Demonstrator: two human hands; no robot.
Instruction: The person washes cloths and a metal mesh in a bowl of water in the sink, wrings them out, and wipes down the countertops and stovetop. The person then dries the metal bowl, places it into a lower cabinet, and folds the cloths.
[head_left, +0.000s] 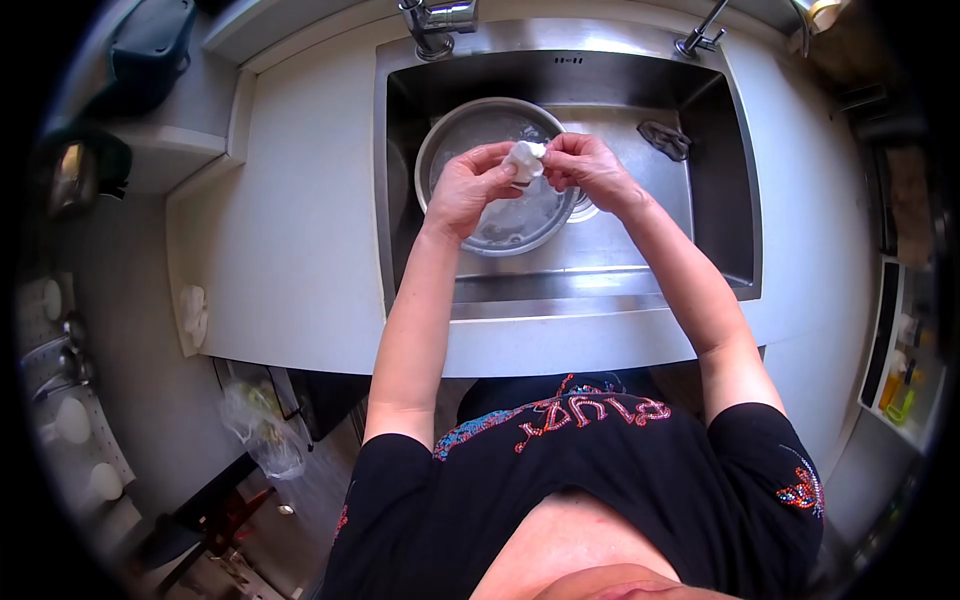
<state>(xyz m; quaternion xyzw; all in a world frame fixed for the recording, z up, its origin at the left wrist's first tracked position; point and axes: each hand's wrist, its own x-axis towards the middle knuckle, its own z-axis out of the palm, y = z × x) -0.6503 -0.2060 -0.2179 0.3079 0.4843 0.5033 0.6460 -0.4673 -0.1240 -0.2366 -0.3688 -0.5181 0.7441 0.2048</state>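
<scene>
A small crumpled piece of white cloth (526, 159) is held up between my two hands. My left hand (470, 187) pinches its left side with thumb and fingers. At the cloth's right edge, the fingers of my right hand (594, 170) are closed on it. Both hands are above a round metal basin (425, 150) with water in it. That basin stands in the left part of the steel sink (635, 235). Part of the basin is hidden behind my hands.
A dark wrung cloth (665, 140) lies in the sink at the right. Behind the sink stand a faucet (432, 35) and a thin second tap (700, 40). The white counter (290, 220) surrounds the sink. A clear plastic bag (268, 430) hangs below at the left.
</scene>
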